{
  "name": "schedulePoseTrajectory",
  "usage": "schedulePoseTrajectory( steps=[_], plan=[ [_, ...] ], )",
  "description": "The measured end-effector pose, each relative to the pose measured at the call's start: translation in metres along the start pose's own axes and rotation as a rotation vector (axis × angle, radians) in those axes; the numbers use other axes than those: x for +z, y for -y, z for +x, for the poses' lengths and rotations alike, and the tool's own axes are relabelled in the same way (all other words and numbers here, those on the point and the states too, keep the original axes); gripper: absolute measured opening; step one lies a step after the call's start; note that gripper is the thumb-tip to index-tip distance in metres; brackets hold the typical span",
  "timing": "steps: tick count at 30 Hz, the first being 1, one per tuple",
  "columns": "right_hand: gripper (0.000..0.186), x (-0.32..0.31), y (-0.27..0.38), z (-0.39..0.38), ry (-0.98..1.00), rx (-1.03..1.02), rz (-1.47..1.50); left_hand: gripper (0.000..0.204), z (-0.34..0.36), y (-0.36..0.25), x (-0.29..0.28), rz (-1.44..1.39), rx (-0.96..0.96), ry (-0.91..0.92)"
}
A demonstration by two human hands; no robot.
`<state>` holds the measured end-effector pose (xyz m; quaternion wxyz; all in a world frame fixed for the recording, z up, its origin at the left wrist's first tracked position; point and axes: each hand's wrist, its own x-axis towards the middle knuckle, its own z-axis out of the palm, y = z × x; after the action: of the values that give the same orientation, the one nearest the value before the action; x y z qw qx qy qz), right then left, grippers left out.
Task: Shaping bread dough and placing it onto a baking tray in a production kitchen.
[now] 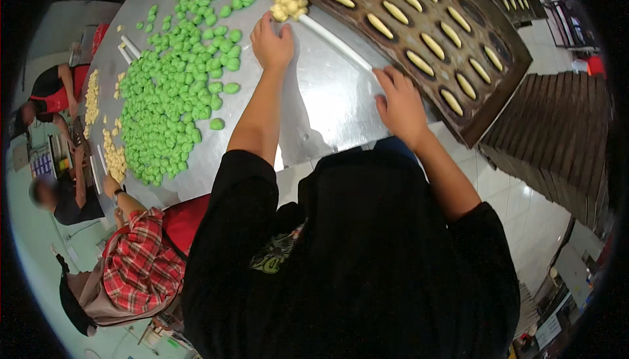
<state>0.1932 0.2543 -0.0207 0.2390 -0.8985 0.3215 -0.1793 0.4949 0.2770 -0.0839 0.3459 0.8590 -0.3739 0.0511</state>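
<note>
— Right, where's the long white dough rope point(337, 43)?

— Along the steel table's point(314, 106) far edge, beside the dark baking tray point(498, 106). My left hand point(272, 44) and right hand point(400, 103) press flat on it, apart; I'd roll evenly.

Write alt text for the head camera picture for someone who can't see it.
A person's left hand and right hand rest on a long white dough rope on a metal table, between a heap of green dough pieces and a dark baking tray of pale dough fingers.
</note>
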Motion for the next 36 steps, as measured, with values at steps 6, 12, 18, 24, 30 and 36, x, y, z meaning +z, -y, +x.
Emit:
schedulePoseTrajectory(
  steps=[6,12,18,24,30,36],
  plan=[
    [0.066,-0.006,0.001,-0.011,0.25,0.143,0.002,0.029,0.016,-0.002,-0.007,-0.061,0.001,-0.009],
    [0.065,-0.017,-0.003,-0.019,0.463,0.452,0.275,0.027,-0.073,-0.035,-0.053,-0.373,0.09,-0.092],
    [0.053,-0.021,0.003,-0.014,0.387,0.464,0.549,0.059,-0.17,-0.057,-0.087,0.054,0.342,0.534],
    [0.033,-0.027,0.003,-0.012,0.409,-0.031,0.175,0.056,-0.151,-0.062,-0.131,0.162,0.496,0.243],
    [0.045,0.026,0.007,-0.009,0.235,-0.302,-0.267,0.042,-0.159,-0.016,-0.117,0.031,0.368,0.48],
    [0.066,0.063,0.014,0.061,0.212,-0.209,-0.361,0.062,-0.115,-0.001,-0.08,0.328,0.278,0.387]
  ],
)
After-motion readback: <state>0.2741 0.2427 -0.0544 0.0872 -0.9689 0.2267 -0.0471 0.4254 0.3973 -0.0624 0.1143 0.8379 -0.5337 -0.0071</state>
